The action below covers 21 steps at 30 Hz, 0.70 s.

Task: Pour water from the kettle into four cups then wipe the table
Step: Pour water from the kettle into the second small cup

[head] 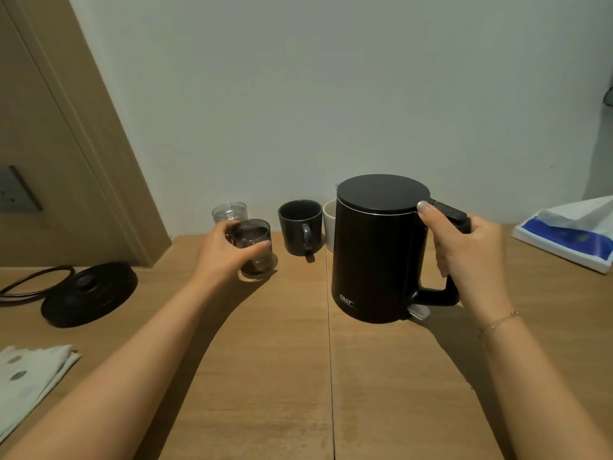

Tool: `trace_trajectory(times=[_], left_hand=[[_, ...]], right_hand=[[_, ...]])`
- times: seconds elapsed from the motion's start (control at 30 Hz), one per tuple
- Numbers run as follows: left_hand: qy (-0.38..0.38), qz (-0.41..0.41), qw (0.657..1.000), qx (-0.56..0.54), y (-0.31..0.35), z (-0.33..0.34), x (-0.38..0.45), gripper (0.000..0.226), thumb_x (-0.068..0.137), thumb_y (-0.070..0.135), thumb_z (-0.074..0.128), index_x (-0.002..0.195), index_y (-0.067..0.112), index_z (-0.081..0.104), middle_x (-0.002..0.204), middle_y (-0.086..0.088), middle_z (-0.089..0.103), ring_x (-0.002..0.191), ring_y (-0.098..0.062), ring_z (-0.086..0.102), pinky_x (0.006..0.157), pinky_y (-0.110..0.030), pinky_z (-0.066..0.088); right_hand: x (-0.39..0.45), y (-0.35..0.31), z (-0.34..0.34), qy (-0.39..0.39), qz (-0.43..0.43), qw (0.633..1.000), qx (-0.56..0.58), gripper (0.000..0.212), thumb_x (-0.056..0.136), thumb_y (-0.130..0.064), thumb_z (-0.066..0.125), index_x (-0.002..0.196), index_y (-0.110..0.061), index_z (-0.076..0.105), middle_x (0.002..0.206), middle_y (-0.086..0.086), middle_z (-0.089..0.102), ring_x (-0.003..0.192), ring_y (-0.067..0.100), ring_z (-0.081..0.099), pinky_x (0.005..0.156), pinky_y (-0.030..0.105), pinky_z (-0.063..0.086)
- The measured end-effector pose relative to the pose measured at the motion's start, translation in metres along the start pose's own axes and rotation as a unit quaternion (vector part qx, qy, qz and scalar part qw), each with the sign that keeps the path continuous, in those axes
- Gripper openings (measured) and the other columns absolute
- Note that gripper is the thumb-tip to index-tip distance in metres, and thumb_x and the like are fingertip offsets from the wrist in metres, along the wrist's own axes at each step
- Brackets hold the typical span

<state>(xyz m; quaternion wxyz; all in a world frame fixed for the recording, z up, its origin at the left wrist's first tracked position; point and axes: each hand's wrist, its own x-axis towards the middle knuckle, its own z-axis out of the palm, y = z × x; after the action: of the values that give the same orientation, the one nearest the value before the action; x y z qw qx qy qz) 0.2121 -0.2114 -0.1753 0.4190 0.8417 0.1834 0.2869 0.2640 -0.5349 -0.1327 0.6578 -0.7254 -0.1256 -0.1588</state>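
A person's right hand (464,250) grips the handle of the upright black cylindrical kettle (374,250) mid-table; the left hand (222,252) curls round a smoky clear glass cup (252,247) near the wooden table's (298,360) far edge.

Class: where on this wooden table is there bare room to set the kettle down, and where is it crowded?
Bare wood lies between the forearms, in front of the black electric kettle. Crowded along the wall: clear glass, smoked glass tumbler, dark mug, white cup.
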Motion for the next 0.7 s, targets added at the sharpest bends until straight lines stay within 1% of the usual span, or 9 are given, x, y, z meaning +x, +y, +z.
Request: trace_trajectory(times=[0.1, 0.2, 0.27, 0.33, 0.4, 0.43, 0.5, 0.57, 0.7], left_hand=[[0.000, -0.008, 1.000, -0.008, -0.002, 0.009, 0.005, 0.068, 0.070, 0.033, 0.084, 0.128, 0.017, 0.051, 0.111, 0.005, 0.057, 0.102, -0.015, 0.054, 0.082, -0.026, 0.046], [0.000, -0.013, 1.000, -0.002, -0.004, 0.015, 0.013, 0.071, 0.069, 0.036, 0.084, 0.129, 0.016, 0.051, 0.116, 0.003, 0.058, 0.105, -0.017, 0.055, 0.087, -0.031, 0.049], [-0.004, -0.014, 1.000, 0.008, -0.003, 0.017, 0.018, 0.072, 0.071, 0.036, 0.083, 0.130, 0.013, 0.050, 0.115, 0.004, 0.055, 0.104, -0.016, 0.053, 0.084, -0.028, 0.046], [-0.005, -0.012, 1.000, 0.022, -0.002, 0.018, 0.023, 0.069, 0.072, 0.036, 0.083, 0.128, 0.010, 0.052, 0.112, 0.003, 0.054, 0.101, -0.015, 0.051, 0.079, -0.024, 0.043], [-0.004, -0.006, 0.999, 0.038, -0.005, 0.019, 0.028, 0.072, 0.070, 0.041, 0.083, 0.127, 0.009, 0.054, 0.118, -0.001, 0.056, 0.103, -0.016, 0.052, 0.077, -0.020, 0.043], [-0.001, -0.008, 0.999, 0.040, -0.008, 0.020, 0.029, 0.077, 0.068, 0.044, 0.083, 0.130, 0.009, 0.052, 0.125, -0.004, 0.055, 0.108, -0.018, 0.052, 0.080, -0.021, 0.044], [0.023, -0.023, 0.999, 0.032, -0.013, 0.023, 0.026, 0.086, 0.067, 0.046, 0.083, 0.136, 0.013, 0.045, 0.135, -0.006, 0.047, 0.118, -0.021, 0.050, 0.091, -0.029, 0.047], [0.068, -0.030, 0.997, 0.015, -0.017, 0.027, 0.018, 0.085, 0.068, 0.043, 0.084, 0.137, 0.015, 0.042, 0.136, -0.005, 0.047, 0.118, -0.021, 0.051, 0.097, -0.036, 0.048], [0.135, -0.043, 0.990, -0.013, -0.023, 0.034, 0.007, 0.062, 0.071, 0.036, 0.083, 0.121, 0.015, 0.052, 0.121, -0.004, 0.058, 0.104, -0.018, 0.060, 0.083, -0.028, 0.052]], right_hand=[[0.000, 0.000, 0.001, -0.002, 0.003, 1.000, 0.002, 0.053, 0.081, -0.055, 0.066, 0.062, -0.008, 0.054, 0.049, 0.005, 0.047, 0.045, 0.019, 0.044, 0.049, 0.032, 0.039], [0.001, 0.001, -0.001, -0.004, 0.004, 1.000, 0.010, 0.053, 0.079, -0.056, 0.067, 0.060, -0.009, 0.053, 0.049, 0.005, 0.046, 0.048, 0.021, 0.043, 0.051, 0.033, 0.038], [0.001, 0.002, -0.001, -0.005, 0.005, 1.000, 0.011, 0.052, 0.078, -0.057, 0.067, 0.058, -0.010, 0.053, 0.048, 0.003, 0.046, 0.049, 0.021, 0.043, 0.051, 0.032, 0.038], [0.001, 0.002, -0.001, -0.008, 0.005, 1.000, 0.011, 0.056, 0.076, -0.060, 0.067, 0.060, -0.008, 0.053, 0.051, 0.007, 0.046, 0.051, 0.024, 0.043, 0.052, 0.034, 0.038], [0.001, 0.001, -0.001, -0.009, 0.006, 1.000, 0.012, 0.056, 0.076, -0.059, 0.067, 0.059, -0.008, 0.052, 0.052, 0.009, 0.046, 0.052, 0.025, 0.042, 0.053, 0.034, 0.038], [0.001, 0.001, -0.001, -0.009, 0.005, 1.000, 0.012, 0.054, 0.078, -0.057, 0.067, 0.058, -0.009, 0.051, 0.051, 0.008, 0.045, 0.051, 0.024, 0.042, 0.053, 0.034, 0.038], [0.001, 0.001, -0.002, -0.009, 0.004, 1.000, 0.013, 0.052, 0.080, -0.055, 0.067, 0.057, -0.011, 0.050, 0.048, 0.003, 0.045, 0.048, 0.021, 0.042, 0.051, 0.033, 0.038], [0.001, 0.001, -0.002, -0.011, 0.003, 1.000, 0.011, 0.053, 0.081, -0.055, 0.066, 0.057, -0.011, 0.050, 0.046, 0.002, 0.045, 0.046, 0.019, 0.042, 0.051, 0.033, 0.038], [0.000, 0.000, -0.002, -0.009, 0.004, 1.000, 0.006, 0.055, 0.079, -0.056, 0.065, 0.061, -0.006, 0.052, 0.051, 0.008, 0.046, 0.049, 0.021, 0.044, 0.052, 0.033, 0.039]])
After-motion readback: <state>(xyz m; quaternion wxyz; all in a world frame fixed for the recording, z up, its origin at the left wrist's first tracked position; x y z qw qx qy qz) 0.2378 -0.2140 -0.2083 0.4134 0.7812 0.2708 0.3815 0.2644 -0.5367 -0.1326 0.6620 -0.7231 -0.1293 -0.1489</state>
